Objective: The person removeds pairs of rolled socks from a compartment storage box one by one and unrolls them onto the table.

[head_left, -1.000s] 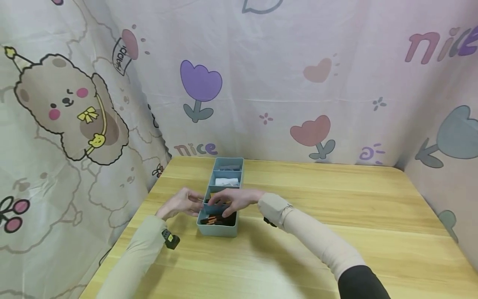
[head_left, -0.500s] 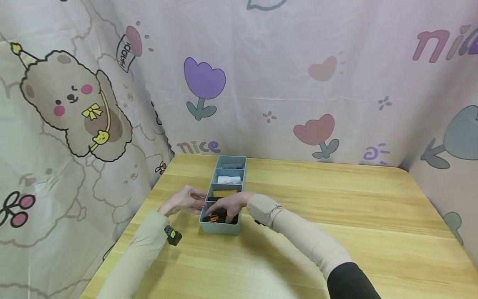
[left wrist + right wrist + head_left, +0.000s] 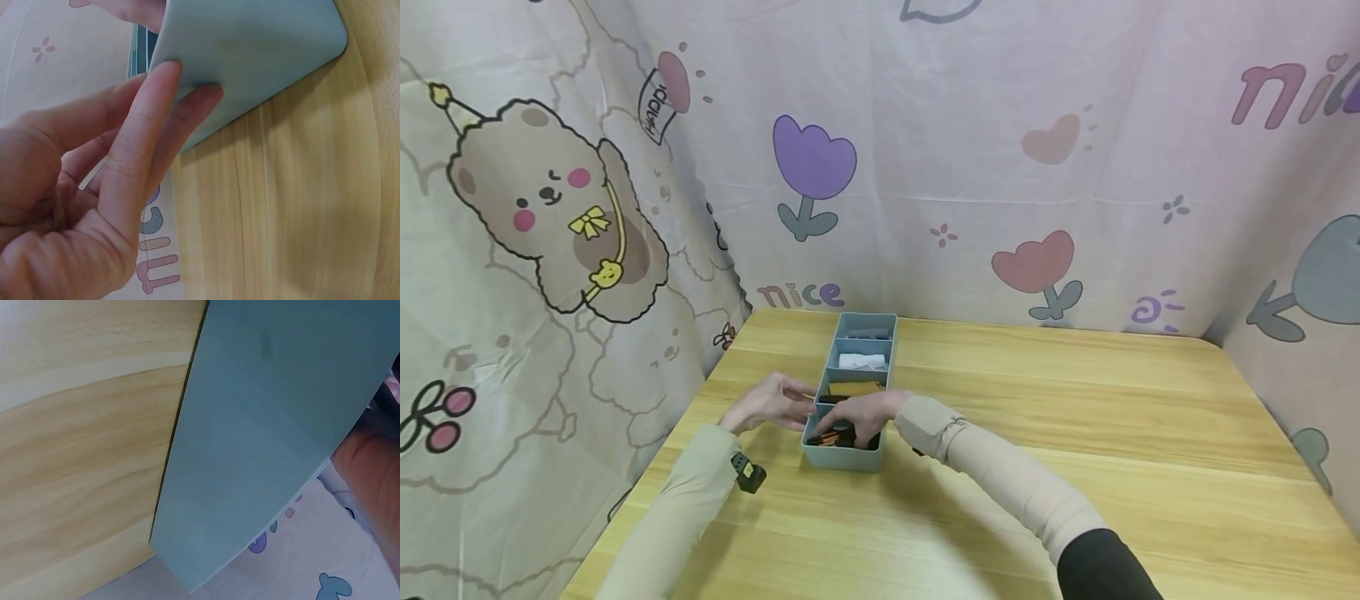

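Observation:
A long light-blue divided storage box (image 3: 842, 458) stands on the table, its near end toward me. My left hand (image 3: 775, 400) is at its left side. In the left wrist view, straight fingertips touch the outer wall (image 3: 262, 50) close to the rim. My right hand (image 3: 863, 415) reaches over the right rim into the nearest compartment, index finger and thumb spread apart. Black-and-orange items (image 3: 831, 437) lie there below the hand. Whether the right fingers pinch any of them, I cannot tell. In the right wrist view, the box's side wall (image 3: 250, 437) hides most of that hand.
Farther back in the box, a mustard-yellow item (image 3: 853, 388), a white rolled cloth (image 3: 861, 361) and a grey item (image 3: 867, 333) sit in separate compartments. The wooden table (image 3: 1037, 400) ends at a printed curtain (image 3: 925, 167) behind and to the left.
My right hand has come down and nearer, from over the divider into the nearest compartment, uncovering the yellow item. The left hand keeps its place at the box. The view shifts slightly.

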